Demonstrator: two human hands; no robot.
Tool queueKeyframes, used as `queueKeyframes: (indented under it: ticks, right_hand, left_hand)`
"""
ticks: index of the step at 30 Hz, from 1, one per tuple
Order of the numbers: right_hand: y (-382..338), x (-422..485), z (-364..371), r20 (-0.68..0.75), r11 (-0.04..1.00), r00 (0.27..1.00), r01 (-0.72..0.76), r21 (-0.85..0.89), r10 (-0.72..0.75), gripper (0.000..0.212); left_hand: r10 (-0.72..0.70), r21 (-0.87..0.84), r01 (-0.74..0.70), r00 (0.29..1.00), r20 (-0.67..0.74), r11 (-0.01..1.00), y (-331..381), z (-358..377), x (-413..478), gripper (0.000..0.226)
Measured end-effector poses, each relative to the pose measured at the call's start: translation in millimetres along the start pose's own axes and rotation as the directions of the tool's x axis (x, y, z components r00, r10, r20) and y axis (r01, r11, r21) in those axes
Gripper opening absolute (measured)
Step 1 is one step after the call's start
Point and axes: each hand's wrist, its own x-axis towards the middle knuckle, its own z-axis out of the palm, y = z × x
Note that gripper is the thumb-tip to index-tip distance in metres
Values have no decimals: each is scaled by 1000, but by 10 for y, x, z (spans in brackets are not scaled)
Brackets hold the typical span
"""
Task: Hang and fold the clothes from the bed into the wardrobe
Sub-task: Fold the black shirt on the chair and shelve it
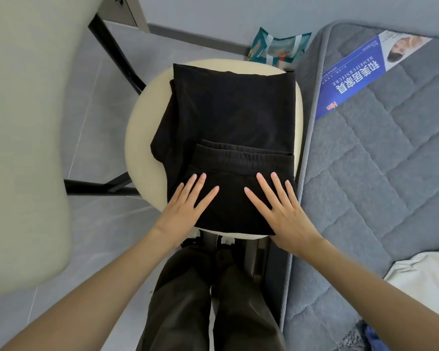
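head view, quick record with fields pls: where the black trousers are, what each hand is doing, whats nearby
garment: black trousers, folded, elastic waistband showing on top
support: cream stool seat
left hand: flat on the near fold, fingers straight
right hand: flat on the near fold, fingers spread
right of stool: grey quilted mattress with a blue label and a white cloth on it
behind stool: teal packet by the wall
wardrobe: not in view
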Motion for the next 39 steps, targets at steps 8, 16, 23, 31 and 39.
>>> queueKeyframes:
  ticks: [8,16,23,31,39]
  right_hand:
    - [-56,-68,-387,85,932,991,-122,342,99,76]
    - [215,-64,-1130,267,665,950,-303,683,159,29]
    - [384,395,-1371,-273,702,721,-396,592,637,50]
    - [41,995,-934,-143,864,907,-316,393,397,55]
    - [185,1172,-456,-155,865,903,-317,388,401,67]
  left_hand:
    - [-31,-95,48,984,178,994,14,-593,-101,71]
    - [-248,-441,369,919,308,818,-330,-1131,-212,26]
    - [-533,-587,250,757,-378,770,-466,-1388,243,39]
    - [-367,-390,268,907,-205,881,-140,-971,843,57]
    - [-543,-511,421,832,-111,750,-297,-544,1000,64]
